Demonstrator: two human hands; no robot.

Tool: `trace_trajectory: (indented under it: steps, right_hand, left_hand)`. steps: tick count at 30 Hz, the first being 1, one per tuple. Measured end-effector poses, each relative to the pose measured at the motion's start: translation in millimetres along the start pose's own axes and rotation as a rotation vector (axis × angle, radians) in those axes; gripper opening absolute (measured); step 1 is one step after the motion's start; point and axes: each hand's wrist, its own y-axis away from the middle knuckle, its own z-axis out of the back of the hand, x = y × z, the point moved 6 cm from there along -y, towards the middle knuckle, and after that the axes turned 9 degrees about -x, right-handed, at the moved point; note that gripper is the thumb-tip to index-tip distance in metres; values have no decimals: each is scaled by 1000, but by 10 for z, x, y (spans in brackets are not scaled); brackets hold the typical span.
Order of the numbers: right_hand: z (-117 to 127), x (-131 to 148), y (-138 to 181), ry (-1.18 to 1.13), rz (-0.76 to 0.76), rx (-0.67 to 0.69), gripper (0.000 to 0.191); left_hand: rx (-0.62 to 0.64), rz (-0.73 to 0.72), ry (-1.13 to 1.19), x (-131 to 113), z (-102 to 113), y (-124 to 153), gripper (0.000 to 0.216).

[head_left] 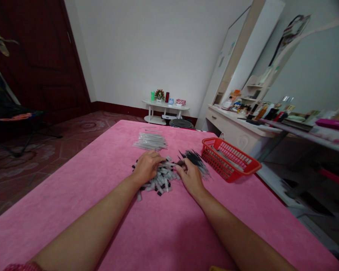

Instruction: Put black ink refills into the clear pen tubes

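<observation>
A slim, pale pen (171,163) spans the small gap between my two hands. My left hand (148,165) is closed, with its fingertips at the pen's left end. On the other end, the thumb and fingers of my right hand (191,176) are pinched. Beneath and between the hands spreads a loose pile of clear pen caps (161,180), some with black ends. Just beyond my right hand lies a bundle of dark-tipped pen pieces (196,160). A stack of clear, slender pen barrels (150,141) rests farther back, past my left hand.
A red plastic basket (228,160) with some slender pieces inside stands at the right of the pink-covered table (73,188). Beyond are a white dressing table (231,124) with bottles, a small white stand (165,105), a folding chair (11,109) and a dark red door (36,56).
</observation>
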Motion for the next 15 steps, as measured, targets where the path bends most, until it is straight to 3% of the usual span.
trace_trajectory:
  steps: [5, 9, 13, 15]
  right_hand:
    - [-20, -16, 4, 55, 6, 32, 39]
    - [12, -2, 3, 20, 23, -11, 23]
    - [1, 8, 8, 62, 34, 15, 36]
    - [5, 5, 6, 51, 20, 14, 33]
  left_hand:
    - [18, -11, 8, -4, -10, 6, 21]
    - [5, 5, 7, 7, -4, 4, 20]
    - [8, -7, 15, -6, -1, 0, 19]
    - [3, -2, 15, 0, -1, 0, 19]
